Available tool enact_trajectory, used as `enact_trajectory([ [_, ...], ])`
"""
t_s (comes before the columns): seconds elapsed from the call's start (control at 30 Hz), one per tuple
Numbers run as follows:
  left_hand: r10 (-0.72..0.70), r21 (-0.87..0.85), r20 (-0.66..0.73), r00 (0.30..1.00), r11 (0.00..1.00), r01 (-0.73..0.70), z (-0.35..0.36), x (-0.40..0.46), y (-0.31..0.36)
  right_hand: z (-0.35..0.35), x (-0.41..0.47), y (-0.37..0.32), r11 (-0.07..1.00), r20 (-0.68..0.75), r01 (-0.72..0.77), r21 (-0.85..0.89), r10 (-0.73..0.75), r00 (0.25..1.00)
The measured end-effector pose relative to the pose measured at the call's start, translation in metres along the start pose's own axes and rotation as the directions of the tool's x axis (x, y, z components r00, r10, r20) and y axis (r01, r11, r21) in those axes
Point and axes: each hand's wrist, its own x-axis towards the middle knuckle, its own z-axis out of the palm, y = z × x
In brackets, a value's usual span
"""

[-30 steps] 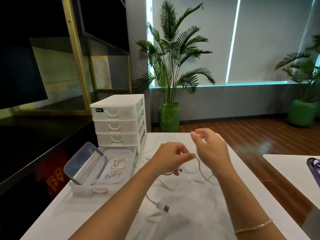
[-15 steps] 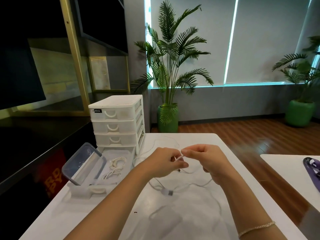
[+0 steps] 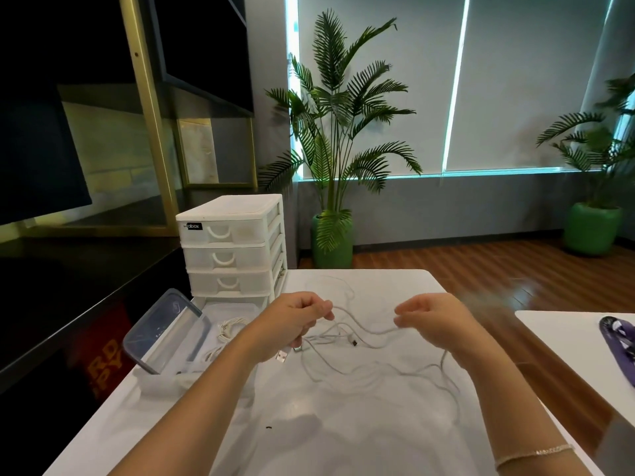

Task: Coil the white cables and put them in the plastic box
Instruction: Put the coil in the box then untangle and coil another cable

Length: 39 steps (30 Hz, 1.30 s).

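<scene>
A white cable (image 3: 364,333) is pinched in both curled hands — left hand (image 3: 295,321), right hand (image 3: 433,321) — above the surface (image 3: 343,434), near the plastic box (image 3: 178,379); even loops are best gathered leftward, slack kept untangled

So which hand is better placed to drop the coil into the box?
Probably the left hand: it grips the gathered cable and sits nearest the open box. The right hand is farther away.

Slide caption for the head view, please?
Both hands, left and right, stretch a white cable above the table.
</scene>
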Motion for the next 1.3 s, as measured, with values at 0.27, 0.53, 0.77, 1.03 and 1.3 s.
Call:
enact_trajectory([
  [0.27, 0.095, 0.239, 0.017, 0.995, 0.966, -0.097, 0.033, -0.002, 0.025, 0.032, -0.006, -0.032, 0.991, 0.159, 0.129, 0.040, -0.134, 0.978],
  [0.53, -0.091, 0.112, 0.094, 0.991, 0.990, 0.080, 0.024, -0.003, 0.019, 0.021, -0.015, -0.019, 0.954, 0.333, -0.057, 0.293, -0.046, 0.942],
  [0.77, -0.066, -0.664, 0.289, 0.955, 0.705, 0.250, 0.028, 0.002, 0.013, 0.018, -0.009, -0.018, 0.930, 0.373, -0.103, 0.351, -0.038, 0.927],
  [1.03, -0.047, -0.913, 0.231, 0.972, 0.334, 0.233, 0.043, 0.012, 0.002, 0.029, -0.002, -0.021, 0.957, 0.350, -0.123, 0.262, 0.025, 0.936],
  [1.3, -0.164, -0.962, 0.221, 0.961, 0.123, 0.242, 0.048, 0.027, -0.013, 0.054, 0.007, -0.017, 0.988, 0.340, -0.110, 0.110, 0.067, 0.938],
])
